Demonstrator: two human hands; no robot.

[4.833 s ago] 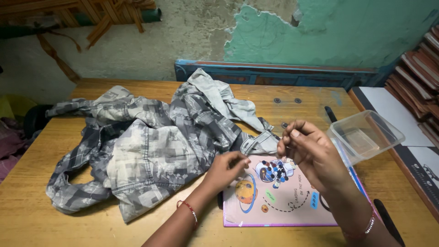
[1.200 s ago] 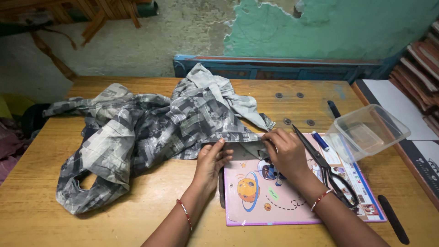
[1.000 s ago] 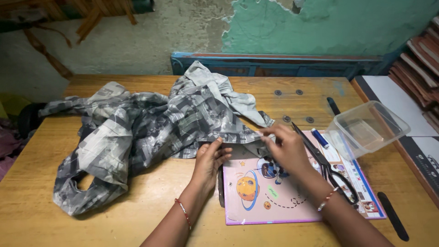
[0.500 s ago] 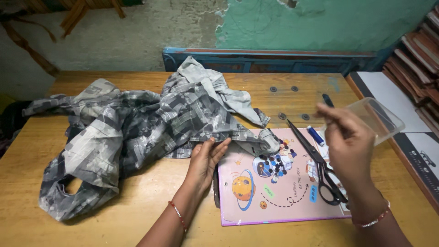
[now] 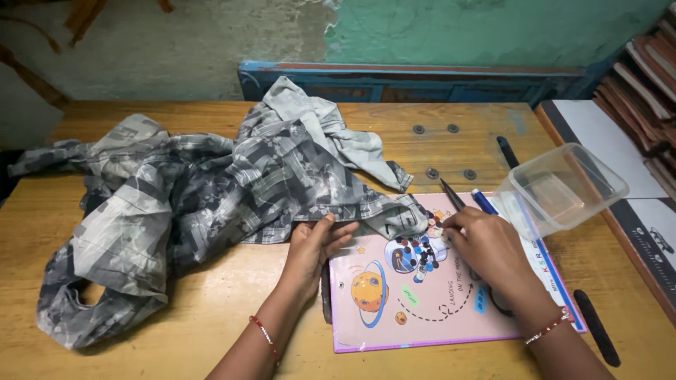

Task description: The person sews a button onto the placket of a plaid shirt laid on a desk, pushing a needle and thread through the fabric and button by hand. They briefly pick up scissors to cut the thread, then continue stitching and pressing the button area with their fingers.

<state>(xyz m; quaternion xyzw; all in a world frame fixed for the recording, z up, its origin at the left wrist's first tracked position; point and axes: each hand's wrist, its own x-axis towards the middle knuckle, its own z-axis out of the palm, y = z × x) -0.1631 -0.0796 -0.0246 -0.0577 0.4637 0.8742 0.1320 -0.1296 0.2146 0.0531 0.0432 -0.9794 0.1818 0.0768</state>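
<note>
My left hand (image 5: 313,248) lies flat on the edge of a grey patterned shirt (image 5: 211,190) spread over the wooden table (image 5: 211,309). My right hand (image 5: 486,246) rests on a pink board with a space picture (image 5: 415,309); its fingertips pinch at something small next to a little heap of dark buttons (image 5: 417,250). What the fingers hold is too small to tell. A shirt corner (image 5: 405,214) overlaps the board just left of that hand. Scissors (image 5: 454,197) lie partly under my right hand.
A clear plastic tub (image 5: 563,186) stands tilted at the board's right edge, beside a blue pen (image 5: 484,201). A black marker (image 5: 507,151) lies farther back, another dark pen (image 5: 597,336) at the front right. Stacked books (image 5: 651,77) fill the right side. A blue frame (image 5: 415,81) lines the wall.
My right hand has come back from the plastic tub to the buttons on the pink board. My left hand has stayed pressed on the shirt edge.
</note>
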